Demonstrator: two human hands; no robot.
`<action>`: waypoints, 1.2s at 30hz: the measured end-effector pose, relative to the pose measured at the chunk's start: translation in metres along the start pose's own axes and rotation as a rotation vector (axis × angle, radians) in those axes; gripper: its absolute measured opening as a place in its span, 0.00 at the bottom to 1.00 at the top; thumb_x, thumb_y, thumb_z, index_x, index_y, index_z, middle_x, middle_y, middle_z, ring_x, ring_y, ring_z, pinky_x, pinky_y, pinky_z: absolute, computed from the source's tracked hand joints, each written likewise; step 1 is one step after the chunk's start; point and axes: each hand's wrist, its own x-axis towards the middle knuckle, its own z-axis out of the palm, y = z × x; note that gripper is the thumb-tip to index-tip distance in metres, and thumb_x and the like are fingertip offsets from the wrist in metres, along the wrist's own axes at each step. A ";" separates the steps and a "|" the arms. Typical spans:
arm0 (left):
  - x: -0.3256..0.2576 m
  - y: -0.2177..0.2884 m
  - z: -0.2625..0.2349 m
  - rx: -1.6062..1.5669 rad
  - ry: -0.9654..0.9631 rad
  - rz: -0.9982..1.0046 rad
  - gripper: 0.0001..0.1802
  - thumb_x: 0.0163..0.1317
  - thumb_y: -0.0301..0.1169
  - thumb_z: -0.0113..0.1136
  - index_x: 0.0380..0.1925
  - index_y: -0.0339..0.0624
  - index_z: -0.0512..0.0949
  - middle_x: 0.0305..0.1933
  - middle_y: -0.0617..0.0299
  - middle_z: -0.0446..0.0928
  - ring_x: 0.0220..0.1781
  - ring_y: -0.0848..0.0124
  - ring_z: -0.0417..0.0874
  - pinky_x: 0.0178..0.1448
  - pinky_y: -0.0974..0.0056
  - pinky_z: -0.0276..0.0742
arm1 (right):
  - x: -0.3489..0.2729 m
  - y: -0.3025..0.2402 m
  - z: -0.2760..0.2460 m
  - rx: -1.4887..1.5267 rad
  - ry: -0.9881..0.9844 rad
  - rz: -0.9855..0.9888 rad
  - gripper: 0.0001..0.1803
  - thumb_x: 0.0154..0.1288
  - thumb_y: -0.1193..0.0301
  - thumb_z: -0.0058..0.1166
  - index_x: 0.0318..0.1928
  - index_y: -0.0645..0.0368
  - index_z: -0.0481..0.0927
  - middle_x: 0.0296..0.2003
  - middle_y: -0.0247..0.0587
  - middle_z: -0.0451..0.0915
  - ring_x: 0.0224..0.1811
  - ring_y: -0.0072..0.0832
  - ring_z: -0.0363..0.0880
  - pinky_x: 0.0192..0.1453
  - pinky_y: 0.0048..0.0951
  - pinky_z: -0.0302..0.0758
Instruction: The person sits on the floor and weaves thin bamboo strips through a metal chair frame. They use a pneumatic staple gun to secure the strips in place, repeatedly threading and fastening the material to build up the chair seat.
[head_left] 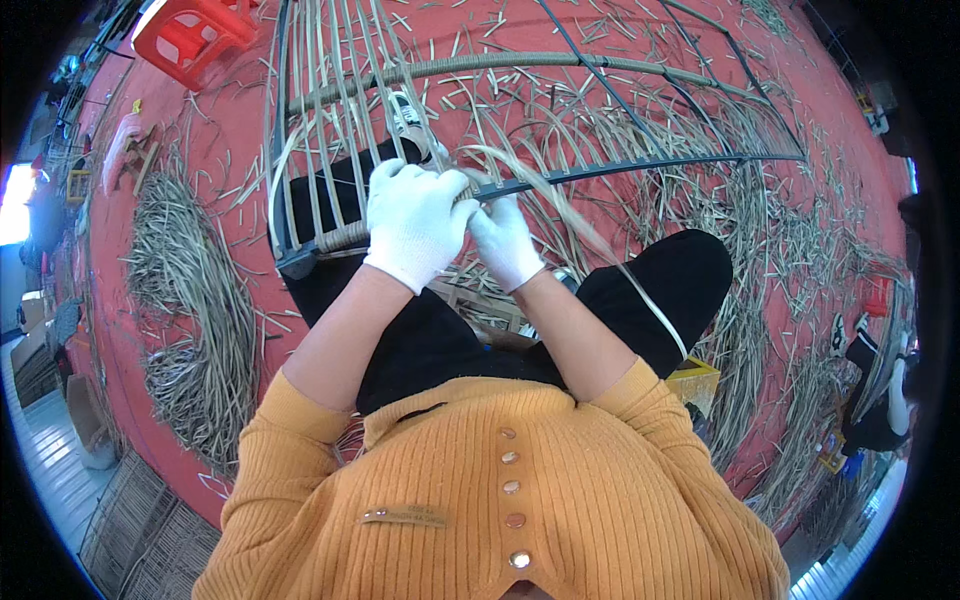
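Note:
A dark metal frame (600, 168) lies across my lap, with pale flat strips (335, 150) stretched side by side over its left part. Strip is also wound round the left stretch of its near bar (342, 237). My left hand (415, 222), in a white knitted glove, is closed over this bar where the winding ends. Just right of it, my gloved right hand (505, 243) reaches up from below the bar, fingers bent against it; what they hold is hidden. A loose pale strip (575, 215) arches from beside the hands over to my right knee.
Loose strips litter the red floor, with a thick bundle (195, 310) at left and more heaped at right. A red plastic stool (190, 35) stands far left. A yellow box (695, 380) sits beside my right leg. Another person (880, 410) is at the far right.

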 end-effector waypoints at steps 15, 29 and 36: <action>-0.004 0.001 0.004 0.004 0.060 -0.004 0.08 0.61 0.40 0.67 0.33 0.51 0.84 0.27 0.61 0.80 0.41 0.61 0.83 0.69 0.46 0.64 | -0.238 -0.145 -0.269 -1.820 0.261 0.174 0.13 0.68 0.64 0.57 0.32 0.60 0.83 0.33 0.47 0.85 0.36 0.49 0.81 0.44 0.44 0.76; -0.005 0.002 0.006 0.103 0.078 0.017 0.10 0.57 0.39 0.68 0.38 0.54 0.85 0.27 0.63 0.80 0.39 0.63 0.82 0.67 0.51 0.66 | -0.041 -0.038 -0.048 0.318 -0.265 0.435 0.17 0.80 0.61 0.46 0.45 0.63 0.80 0.30 0.35 0.80 0.33 0.22 0.77 0.38 0.26 0.72; 0.003 0.020 0.003 0.071 0.079 -0.172 0.09 0.50 0.41 0.73 0.31 0.56 0.89 0.35 0.66 0.81 0.45 0.62 0.79 0.64 0.51 0.64 | 0.012 0.008 -0.029 0.163 -0.222 -0.001 0.15 0.75 0.67 0.54 0.55 0.62 0.80 0.43 0.36 0.84 0.42 0.22 0.78 0.47 0.30 0.76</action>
